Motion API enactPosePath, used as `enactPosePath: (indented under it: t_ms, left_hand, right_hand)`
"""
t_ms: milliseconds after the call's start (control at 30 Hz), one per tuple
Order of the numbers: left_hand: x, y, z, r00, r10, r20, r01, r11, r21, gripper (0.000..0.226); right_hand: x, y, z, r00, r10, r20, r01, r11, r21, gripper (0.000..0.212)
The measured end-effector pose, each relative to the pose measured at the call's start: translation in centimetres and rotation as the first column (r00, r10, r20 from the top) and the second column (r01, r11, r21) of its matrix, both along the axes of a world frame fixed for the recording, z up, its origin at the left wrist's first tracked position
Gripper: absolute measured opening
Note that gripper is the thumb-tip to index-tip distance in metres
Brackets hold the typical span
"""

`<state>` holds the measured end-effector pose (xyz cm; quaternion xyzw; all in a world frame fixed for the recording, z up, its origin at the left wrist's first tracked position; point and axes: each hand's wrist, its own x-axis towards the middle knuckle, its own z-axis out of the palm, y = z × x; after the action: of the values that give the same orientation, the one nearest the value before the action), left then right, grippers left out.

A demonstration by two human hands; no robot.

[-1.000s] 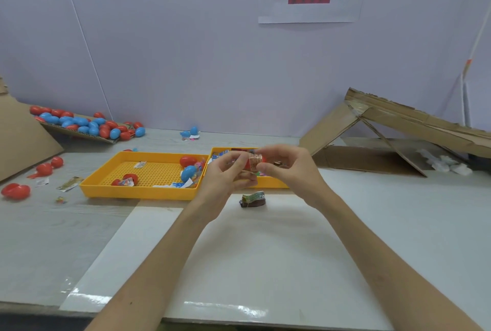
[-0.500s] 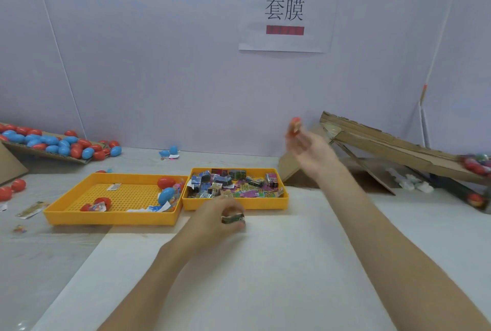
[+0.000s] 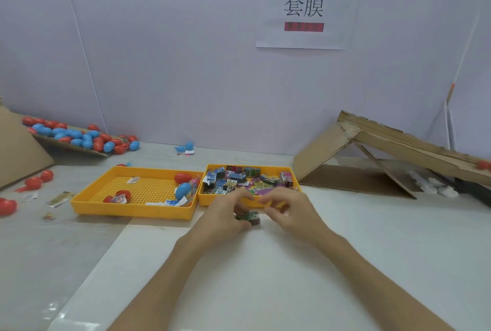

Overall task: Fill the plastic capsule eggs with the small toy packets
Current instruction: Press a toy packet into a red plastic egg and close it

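Observation:
My left hand grips a small green and brown toy packet on the white board, just in front of the right yellow tray. That tray holds several coloured toy packets. My right hand hovers next to the packet with loosely curled fingers and holds nothing. The left yellow tray holds a red egg, a blue egg and an opened red capsule. One red egg lies on the cardboard ramp at the right.
A pile of red and blue eggs lies on cardboard at the back left. Loose red eggs and wrappers are scattered at the left edge. A blue egg lies by the wall. A paper sign hangs above.
My right hand let go of the red egg at the cardboard ramp and came back down beside the left hand. My left hand kept hold of the packet on the board.

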<state>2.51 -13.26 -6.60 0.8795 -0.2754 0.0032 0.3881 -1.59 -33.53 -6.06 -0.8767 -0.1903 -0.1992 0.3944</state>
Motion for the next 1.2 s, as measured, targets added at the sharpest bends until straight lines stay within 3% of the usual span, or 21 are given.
enactPosePath:
  t_ms: [167, 500, 867, 1033, 1200]
  left_hand:
    - [0.2, -0.1, 0.0, 1.000, -0.013, 0.004, 0.013, 1.000, 0.007, 0.054]
    - [0.8, -0.2, -0.5, 1.000, -0.023, 0.017, 0.022, 0.998, 0.055, 0.050]
    - [0.8, -0.4, -0.8, 0.993, -0.081, 0.086, 0.072, 0.991, 0.113, 0.043]
    - [0.9, -0.6, -1.0, 0.988, -0.094, 0.120, 0.077, 0.988, 0.135, 0.040]
    - [0.9, -0.3, -1.0, 0.993, -0.061, 0.102, 0.050, 0.994, 0.100, 0.040]
  right_hand:
    - [-0.2, 0.6, -1.1, 0.997, 0.071, -0.019, -0.074, 0.967, -0.243, 0.028]
    - [0.2, 0.2, -1.4, 0.996, 0.048, 0.072, -0.026, 0.960, -0.279, 0.012]
    - [0.0, 0.1, -1.2, 0.995, 0.054, 0.080, -0.035, 0.972, -0.230, 0.010]
    - [-0.2, -0.3, -1.2, 0.998, 0.061, -0.011, -0.062, 0.988, -0.141, 0.013]
    - [0.0, -2.8, 0.1, 0.993, -0.116, -0.018, 0.116, 0.993, 0.002, 0.015]
